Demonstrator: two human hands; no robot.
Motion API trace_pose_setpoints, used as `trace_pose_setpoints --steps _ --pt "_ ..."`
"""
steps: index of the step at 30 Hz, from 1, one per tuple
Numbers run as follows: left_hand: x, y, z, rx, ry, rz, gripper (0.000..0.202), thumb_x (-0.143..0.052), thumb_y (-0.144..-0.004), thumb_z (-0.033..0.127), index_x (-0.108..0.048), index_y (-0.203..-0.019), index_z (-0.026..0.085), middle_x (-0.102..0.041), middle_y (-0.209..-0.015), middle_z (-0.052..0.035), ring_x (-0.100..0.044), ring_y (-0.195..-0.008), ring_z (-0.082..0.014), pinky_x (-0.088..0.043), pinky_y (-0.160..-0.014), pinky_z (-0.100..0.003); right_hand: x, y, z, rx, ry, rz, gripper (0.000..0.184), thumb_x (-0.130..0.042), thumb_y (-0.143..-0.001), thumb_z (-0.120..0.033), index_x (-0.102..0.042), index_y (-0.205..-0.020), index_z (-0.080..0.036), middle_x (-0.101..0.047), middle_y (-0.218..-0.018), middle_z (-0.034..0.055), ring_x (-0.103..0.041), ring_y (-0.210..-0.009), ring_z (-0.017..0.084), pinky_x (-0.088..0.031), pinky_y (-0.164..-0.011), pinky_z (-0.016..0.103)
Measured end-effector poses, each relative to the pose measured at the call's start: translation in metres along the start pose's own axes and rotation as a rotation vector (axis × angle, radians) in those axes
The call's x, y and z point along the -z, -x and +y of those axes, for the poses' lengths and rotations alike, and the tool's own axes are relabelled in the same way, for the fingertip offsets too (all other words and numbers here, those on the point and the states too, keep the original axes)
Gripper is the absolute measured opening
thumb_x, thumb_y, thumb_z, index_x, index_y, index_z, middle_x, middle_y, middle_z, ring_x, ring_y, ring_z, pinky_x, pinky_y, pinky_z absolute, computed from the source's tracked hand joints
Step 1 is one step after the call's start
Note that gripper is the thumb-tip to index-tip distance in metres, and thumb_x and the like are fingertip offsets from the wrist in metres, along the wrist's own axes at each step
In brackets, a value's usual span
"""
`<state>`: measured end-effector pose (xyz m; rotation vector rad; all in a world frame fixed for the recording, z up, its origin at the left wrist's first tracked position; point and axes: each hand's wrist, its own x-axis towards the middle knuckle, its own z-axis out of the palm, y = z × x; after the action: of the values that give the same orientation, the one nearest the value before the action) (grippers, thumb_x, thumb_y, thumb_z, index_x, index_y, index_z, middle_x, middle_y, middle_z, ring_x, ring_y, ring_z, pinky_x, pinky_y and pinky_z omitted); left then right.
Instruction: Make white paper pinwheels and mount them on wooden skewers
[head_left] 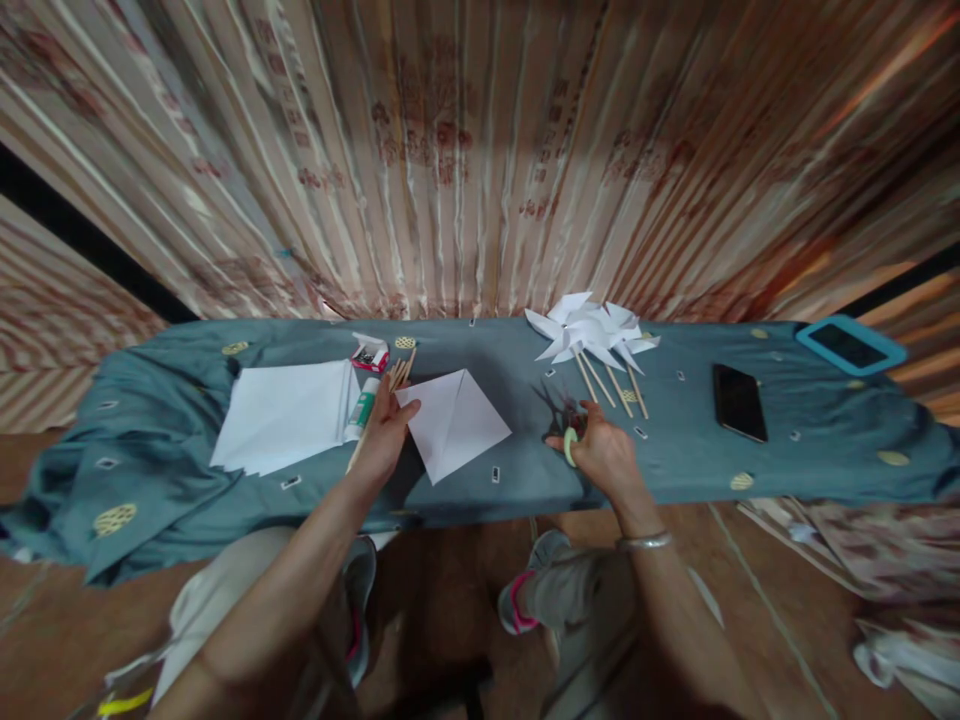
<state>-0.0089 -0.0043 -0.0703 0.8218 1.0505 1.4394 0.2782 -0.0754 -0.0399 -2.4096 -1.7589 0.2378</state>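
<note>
— Paper first: where is it, and how would it take a hold?

— I see the folded paper [456,422] lying flat on the counter [675,470], just left of the frame's centre. My left hand [384,435] rests on its left corner, fingers spread and flat, pressing and not clasped round anything. I judge the sheet light, thin and limp, easy to crease or tear, and likely to slide on the cloth unless pinned. I'd take it by an edge or corner, pinched lightly, or hold it down along the fold.

— And the other hand?

— My right hand [604,450], right of centre, has its grip closed on the scissors [568,425], fingers through the pale handle loop; the dark blades point toward the top of the frame. Those I judge stiff and sharp, best held by the loops only.

— Anything else close by?

— A stack of paper [281,415] at the left, a glue stick [363,410] and sticks [401,372] beside my left hand, finished pinwheels [589,330] above the scissors, and a phone [739,400] farther right.
</note>
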Motion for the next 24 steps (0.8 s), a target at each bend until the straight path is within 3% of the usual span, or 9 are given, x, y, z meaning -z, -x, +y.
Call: trace_pose_setpoints --steps 4,7,10,13,16,19,24 --pt "0.011 0.008 0.003 -0.255 -0.449 -0.096 0.064 -0.074 -0.071 0.018 -0.057 -0.131 0.028 -0.041 -0.154 -0.0058 -0.025 -0.148 -0.0248 -0.013 -0.122 -0.041 -0.002 -0.003 -0.004 0.027 0.011 0.005 0.076 -0.066 -0.084 -0.042 -0.036 -0.142 -0.005 -0.073 -0.106 0.0206 -0.07 -0.1 0.034 -0.051 -0.083 0.039" --pt "0.011 0.025 0.004 -0.389 -0.671 -0.19 0.054 -0.07 -0.074 0.02 -0.062 -0.127 0.025 -0.037 -0.157 -0.0074 -0.022 -0.149 -0.028 -0.009 -0.123 -0.045 -0.006 -0.007 -0.008 0.042 0.03 0.026 0.063 -0.061 -0.088 -0.036 -0.041 -0.139 -0.005 -0.072 -0.109 0.022 -0.07 -0.101 0.034 -0.05 -0.085 0.04" --pt "0.007 0.047 -0.004 -0.353 -0.707 -0.293 0.046 -0.066 -0.078 0.023 -0.064 -0.124 0.026 -0.041 -0.153 -0.0088 -0.029 -0.146 -0.0309 -0.014 -0.122 -0.05 -0.009 -0.011 -0.012 0.082 0.049 0.054 0.04 -0.058 -0.09 -0.028 -0.058 -0.124 -0.009 -0.07 -0.111 0.0225 -0.067 -0.103 0.034 -0.05 -0.087 0.041" --pt "0.001 0.065 -0.014 -0.328 -0.728 -0.363 0.043 -0.062 -0.083 0.024 -0.063 -0.125 0.023 -0.042 -0.152 -0.0123 -0.03 -0.145 -0.0316 -0.019 -0.12 -0.053 -0.012 -0.015 -0.014 0.139 0.045 0.134 0.027 -0.058 -0.088 -0.025 -0.066 -0.11 -0.012 -0.069 -0.111 0.022 -0.065 -0.104 0.034 -0.05 -0.088 0.042" --pt "-0.009 0.077 -0.013 -0.315 -0.769 -0.415 0.047 -0.057 -0.085 0.021 -0.059 -0.131 0.018 -0.04 -0.153 -0.0165 -0.031 -0.145 -0.031 -0.022 -0.119 -0.055 -0.015 -0.018 -0.018 0.186 0.019 0.24 0.026 -0.056 -0.087 -0.022 -0.067 -0.108 -0.01 -0.069 -0.109 0.0226 -0.064 -0.101 0.035 -0.05 -0.086 0.044" --pt "-0.015 0.086 -0.002 -0.331 -0.764 -0.474 0.048 -0.054 -0.088 0.021 -0.055 -0.136 0.018 -0.039 -0.154 -0.0155 -0.035 -0.143 -0.0278 -0.027 -0.118 -0.052 -0.023 -0.022 -0.031 0.27 -0.081 0.312 0.03 -0.051 -0.088 -0.02 -0.065 -0.112 -0.007 -0.069 -0.11 0.023 -0.064 -0.102 0.035 -0.05 -0.087 0.044" --pt "-0.009 0.089 0.01 -0.316 -0.786 -0.493 0.048 -0.053 -0.087 0.017 -0.055 -0.135 0.016 -0.046 -0.149 -0.0165 -0.043 -0.138 -0.0269 -0.033 -0.116 -0.049 -0.043 -0.025 -0.072 0.39 -0.185 0.31 0.03 -0.049 -0.091 -0.021 -0.066 -0.114 -0.013 -0.072 -0.111 0.0171 -0.067 -0.102 0.028 -0.049 -0.092 0.039"
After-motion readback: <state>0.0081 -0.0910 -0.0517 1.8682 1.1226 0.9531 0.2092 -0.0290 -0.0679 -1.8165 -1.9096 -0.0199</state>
